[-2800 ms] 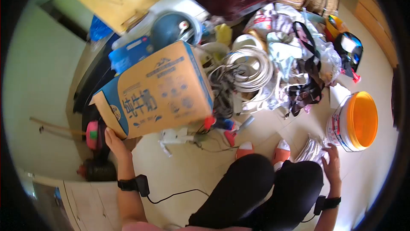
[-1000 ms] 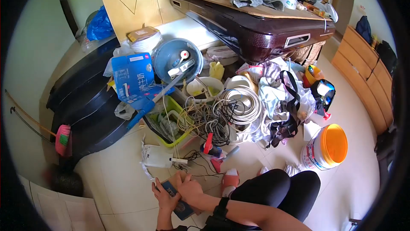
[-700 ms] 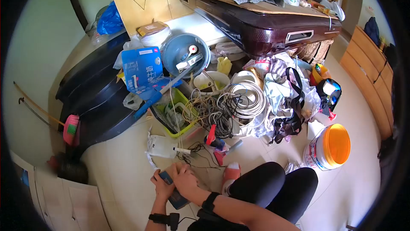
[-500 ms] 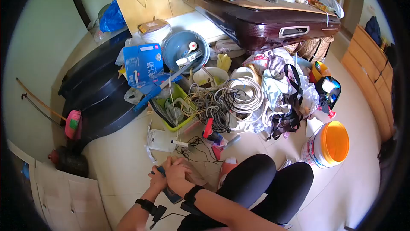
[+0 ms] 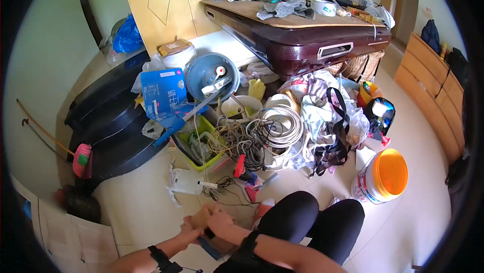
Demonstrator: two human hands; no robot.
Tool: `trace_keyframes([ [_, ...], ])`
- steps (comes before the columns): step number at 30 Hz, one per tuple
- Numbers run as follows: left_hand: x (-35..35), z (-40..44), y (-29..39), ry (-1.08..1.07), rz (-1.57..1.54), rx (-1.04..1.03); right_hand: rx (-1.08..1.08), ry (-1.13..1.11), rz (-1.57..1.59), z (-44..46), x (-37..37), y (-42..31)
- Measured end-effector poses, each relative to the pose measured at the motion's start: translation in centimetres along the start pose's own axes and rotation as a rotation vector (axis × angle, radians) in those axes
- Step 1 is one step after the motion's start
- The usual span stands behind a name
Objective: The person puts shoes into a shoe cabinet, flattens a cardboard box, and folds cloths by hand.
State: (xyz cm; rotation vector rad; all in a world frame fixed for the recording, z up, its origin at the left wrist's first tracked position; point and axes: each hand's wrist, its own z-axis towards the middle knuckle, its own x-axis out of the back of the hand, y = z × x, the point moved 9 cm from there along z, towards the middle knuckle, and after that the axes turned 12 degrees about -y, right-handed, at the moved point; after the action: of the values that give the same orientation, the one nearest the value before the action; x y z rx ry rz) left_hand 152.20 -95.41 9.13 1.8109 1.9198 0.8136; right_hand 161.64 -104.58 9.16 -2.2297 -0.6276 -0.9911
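Slanting lengthwise forward-left, cardboard carton (image 5: 220, 246)

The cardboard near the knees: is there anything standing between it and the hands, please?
Nothing visible does: the left hand and right hand are both on the cardboard. The black cables lie beyond the hands, not between.

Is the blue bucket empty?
No, the blue bucket isn't empty: white things show inside it. How deep they go, I can't tell.
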Motion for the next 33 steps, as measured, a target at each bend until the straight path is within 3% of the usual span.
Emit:
trace_keyframes([
  [2,-1.6,0.7,-1.0,-0.046,0.005,0.108,0.044,-0.015,0.074,-0.6,-0.4,0.8],
  [4,-2.4,0.5,-0.3,0.023,0.039,0.107,-0.009,0.089,-0.152,-1.7,0.1,1.1],
  [7,-3.5,0.0,-0.5,0.081,-0.020,0.254,-0.060,0.201,-0.246,-1.6,-0.4,1.4],
  [10,-4.1,-1.0,2.1,0.219,-0.125,0.216,-0.185,0.140,-0.176,-1.6,-0.1,2.5],
  [12,-4.6,-1.9,4.4,0.212,0.032,0.284,-0.167,0.115,-0.053,-1.6,0.4,3.1],
  [14,-3.6,0.7,2.0,0.219,0.098,0.239,-0.180,0.117,0.075,-1.9,0.2,4.2],
  [20,-3.1,1.2,-1.9,0.242,0.201,0.142,-0.090,0.111,-0.138,-2.4,-1.1,2.4],
  [21,-4.4,-1.3,0.5,0.170,0.129,0.184,-0.097,0.116,-0.120,-2.5,-1.1,2.5],
  [23,-2.6,4.0,-4.6,0.104,0.110,0.143,-0.061,0.091,-0.067,-2.6,-1.2,2.7],
  [25,-3.3,4.8,-5.3,0.031,0.073,0.109,-0.071,0.090,-0.103,-3.5,-0.6,2.5],
  [27,-3.7,1.0,-1.6,0.141,0.086,0.089,-0.068,0.089,-0.148,-4.5,1.1,2.7],
  [28,-1.4,2.2,-3.8,0.141,0.090,0.091,0.111,0.018,0.047,-5.0,2.0,2.3],
  [30,0.9,3.2,-6.4,0.047,0.137,-0.094,0.283,-0.076,0.237,-6.2,1.8,2.6],
  [31,0.3,1.8,-5.6,0.057,0.134,-0.168,0.269,-0.039,0.319,-6.3,2.0,3.6],
  [33,2.7,6.2,-8.7,0.126,0.367,-0.509,0.239,-0.001,0.388,-6.2,2.1,5.0],
])
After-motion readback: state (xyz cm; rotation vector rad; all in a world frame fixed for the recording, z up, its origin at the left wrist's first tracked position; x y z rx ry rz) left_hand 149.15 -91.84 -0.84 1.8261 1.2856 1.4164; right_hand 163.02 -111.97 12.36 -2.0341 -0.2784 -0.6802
